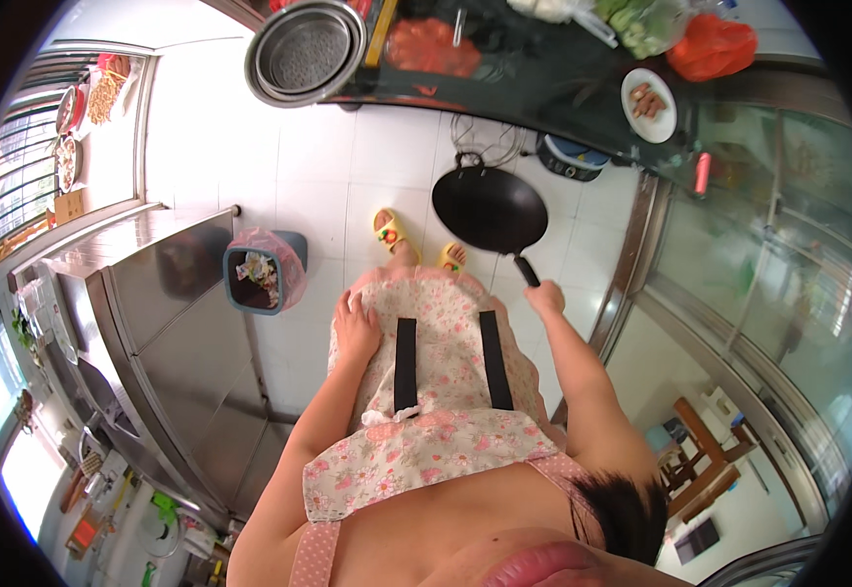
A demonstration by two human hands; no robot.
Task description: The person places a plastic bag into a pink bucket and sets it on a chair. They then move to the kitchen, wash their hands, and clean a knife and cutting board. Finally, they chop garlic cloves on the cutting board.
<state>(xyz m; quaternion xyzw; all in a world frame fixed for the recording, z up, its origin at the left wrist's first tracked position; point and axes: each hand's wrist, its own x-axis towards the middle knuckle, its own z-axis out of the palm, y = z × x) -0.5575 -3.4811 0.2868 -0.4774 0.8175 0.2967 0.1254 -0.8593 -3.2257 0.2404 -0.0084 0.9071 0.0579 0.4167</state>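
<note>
A black wok (490,209) hangs over the tiled floor in front of me, its dark inside facing up with nothing visible in it. My right hand (545,297) is closed round the end of its long black handle (526,271). At the wok's far rim is a small loop handle (469,159). My left hand (356,326) lies on the skirt of my floral apron (441,352), fingers spread a little and holding nothing that I can see. Two black straps run down the apron's front.
Beyond the wok is a dark counter (543,73) with nested steel pans (305,51), a white plate of meat pieces (649,106) and a red plastic bag (712,48). A lined bin (253,279) stands left, near steel cabinets (184,308). Glass sliding doors (749,183) are at right.
</note>
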